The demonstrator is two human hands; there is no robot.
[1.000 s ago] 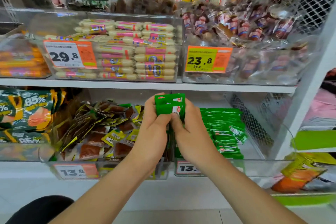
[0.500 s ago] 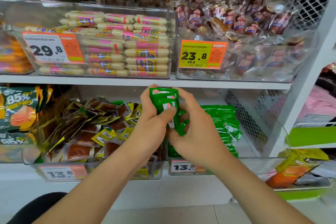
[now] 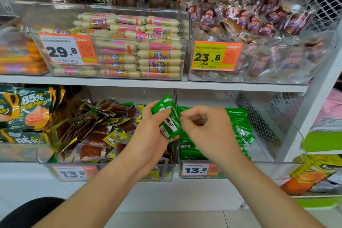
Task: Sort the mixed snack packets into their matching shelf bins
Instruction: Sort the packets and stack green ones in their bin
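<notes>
While the left hand (image 3: 149, 135) grips green packets (image 3: 167, 119), the curled right hand (image 3: 208, 132), its hold unclear, screens the three-o'clock green-packet bin (image 3: 268, 162).

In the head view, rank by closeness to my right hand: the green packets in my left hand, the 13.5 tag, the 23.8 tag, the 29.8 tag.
From the right hand:
1. Green packets, just left, in the left hand.
2. 13.5 tag, below.
3. 23.8 tag, shelf above.
4. 29.8 tag, upper left.

glossy green foil packets (image 3: 167, 116), clear plastic bins (image 3: 114, 172), wire-mesh divider (image 3: 259, 122)
</notes>
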